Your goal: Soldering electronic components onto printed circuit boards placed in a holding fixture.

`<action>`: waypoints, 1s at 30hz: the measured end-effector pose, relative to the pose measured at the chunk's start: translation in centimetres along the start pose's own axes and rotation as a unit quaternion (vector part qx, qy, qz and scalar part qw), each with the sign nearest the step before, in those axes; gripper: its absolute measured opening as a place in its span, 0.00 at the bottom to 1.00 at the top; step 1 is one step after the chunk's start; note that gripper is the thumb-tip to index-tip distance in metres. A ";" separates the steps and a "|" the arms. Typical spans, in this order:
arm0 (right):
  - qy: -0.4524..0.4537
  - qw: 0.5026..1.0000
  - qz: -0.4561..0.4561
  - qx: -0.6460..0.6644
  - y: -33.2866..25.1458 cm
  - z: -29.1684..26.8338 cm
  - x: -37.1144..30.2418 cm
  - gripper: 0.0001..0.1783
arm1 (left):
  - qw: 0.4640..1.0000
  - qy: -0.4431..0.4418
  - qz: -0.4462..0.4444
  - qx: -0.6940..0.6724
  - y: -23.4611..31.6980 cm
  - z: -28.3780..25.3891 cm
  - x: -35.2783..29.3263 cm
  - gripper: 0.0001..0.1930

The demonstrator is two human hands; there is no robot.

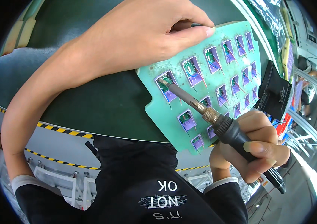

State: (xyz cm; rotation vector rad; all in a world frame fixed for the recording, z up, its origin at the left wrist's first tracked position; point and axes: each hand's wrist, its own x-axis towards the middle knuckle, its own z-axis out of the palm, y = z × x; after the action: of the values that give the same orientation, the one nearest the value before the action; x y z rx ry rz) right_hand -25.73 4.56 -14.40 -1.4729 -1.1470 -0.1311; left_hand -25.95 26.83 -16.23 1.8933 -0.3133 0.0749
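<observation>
A soldering iron (194, 102) with a black handle is gripped in my right hand (253, 145), fingers wrapped around it. Its tip points up and left, over a small green circuit board (166, 81) in the leftmost pocket of a light green tray (158, 108); contact I cannot make out. The tray has several rectangular pockets with purple casings (195, 76), small boards and thin red and blue wires. My left hand (166, 31) is closed above the tray's far left edge, thumb against curled fingers. A bit of something dark shows between them, mostly hidden.
Under the tray lies a dark green tabletop (102, 104), its near edge curving past my body. A black box-like device (276, 91) stands right of the tray. Yellow and black striped tape (63, 130) and white metal frames (59, 179) show below. Another person (315, 80) is far right.
</observation>
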 end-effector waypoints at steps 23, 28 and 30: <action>-0.008 0.999 -0.030 0.016 0.3 -1.0 0.3 0.20 | 0.998 -0.046 -0.041 -0.016 -0.1 -0.5 1.3 0.12; 0.009 1.000 -0.024 0.018 0.4 -0.7 0.8 0.20 | 0.998 -0.048 -0.037 -0.026 -0.2 -0.7 1.3 0.12; 0.016 0.999 -0.026 0.022 0.4 -0.5 0.8 0.20 | 0.999 -0.043 -0.026 -0.018 -0.2 -1.0 1.3 0.13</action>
State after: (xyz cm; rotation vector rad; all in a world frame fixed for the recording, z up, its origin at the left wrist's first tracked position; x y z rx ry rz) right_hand -24.82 4.72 -14.00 -1.3973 -1.1568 -0.1635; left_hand -24.54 27.58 -15.85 1.8701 -0.3224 -0.0479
